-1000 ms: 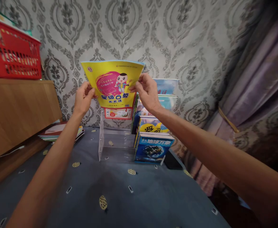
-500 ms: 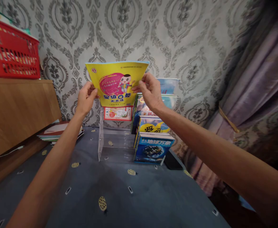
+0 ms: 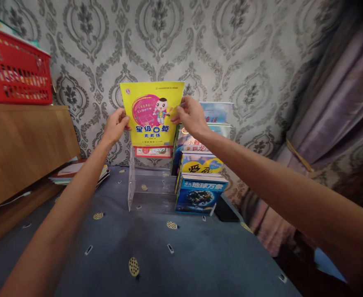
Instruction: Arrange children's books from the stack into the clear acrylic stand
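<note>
A yellow workbook (image 3: 150, 109) with a cartoon child on its cover stands upright at the back left of a clear tiered book rack (image 3: 152, 187). My left hand (image 3: 116, 127) grips its left edge, thumb toward me. My right hand (image 3: 193, 117) pinches the right edge. Below the workbook, a strip of a red-bordered book (image 3: 153, 152) shows; the rest of it is hidden. The right half of the rack holds several books in steps, with a blue book with a globe (image 3: 200, 197) lowest and a yellow book (image 3: 196, 163) behind it.
A black phone-like slab (image 3: 226, 209) lies right of the rack on the blue patterned cloth (image 3: 156, 255). At left, a stack of books (image 3: 66, 171) lies beside a wooden cabinet (image 3: 26, 148) bearing a red basket (image 3: 17, 70). A curtain (image 3: 330, 136) hangs at right, wallpaper behind.
The yellow workbook has come down slightly and turned from tilted to nearly upright, covering more of the red-bordered book. Both hands have kept hold of it.
</note>
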{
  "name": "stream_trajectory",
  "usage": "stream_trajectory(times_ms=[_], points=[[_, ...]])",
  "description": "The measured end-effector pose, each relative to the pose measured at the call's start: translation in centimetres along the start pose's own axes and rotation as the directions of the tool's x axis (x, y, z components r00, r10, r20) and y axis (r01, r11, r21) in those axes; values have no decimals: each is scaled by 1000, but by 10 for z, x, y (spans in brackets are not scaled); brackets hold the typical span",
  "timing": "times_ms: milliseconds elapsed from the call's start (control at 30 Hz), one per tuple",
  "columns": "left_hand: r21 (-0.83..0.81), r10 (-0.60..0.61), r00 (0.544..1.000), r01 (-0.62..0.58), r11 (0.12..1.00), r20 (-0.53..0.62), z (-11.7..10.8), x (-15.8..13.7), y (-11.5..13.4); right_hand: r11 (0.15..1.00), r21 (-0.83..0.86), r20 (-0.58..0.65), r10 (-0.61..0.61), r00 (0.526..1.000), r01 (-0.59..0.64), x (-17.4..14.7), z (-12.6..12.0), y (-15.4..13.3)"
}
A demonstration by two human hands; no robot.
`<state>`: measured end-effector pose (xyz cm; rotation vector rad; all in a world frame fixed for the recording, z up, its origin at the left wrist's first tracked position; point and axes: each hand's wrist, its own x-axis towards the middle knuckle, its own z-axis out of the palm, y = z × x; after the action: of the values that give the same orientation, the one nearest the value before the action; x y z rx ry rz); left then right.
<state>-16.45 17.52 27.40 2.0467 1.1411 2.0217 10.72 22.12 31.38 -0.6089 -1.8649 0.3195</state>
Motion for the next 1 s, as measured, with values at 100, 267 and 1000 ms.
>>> stream_trajectory(times_ms=[100,267,1000], points=[[-6,-55,998,55,998,18,1,9,-4,1000,14,-13,-12,1000,13,12,-1,0],[4,-183,982,183,983,56,6,26,-11,1000,-7,-21,-6,1000,5,42,1,6],[18,-300,938,301,953,174,10,4,-20,674,-738,58,51,997,9,56,-20,-41]])
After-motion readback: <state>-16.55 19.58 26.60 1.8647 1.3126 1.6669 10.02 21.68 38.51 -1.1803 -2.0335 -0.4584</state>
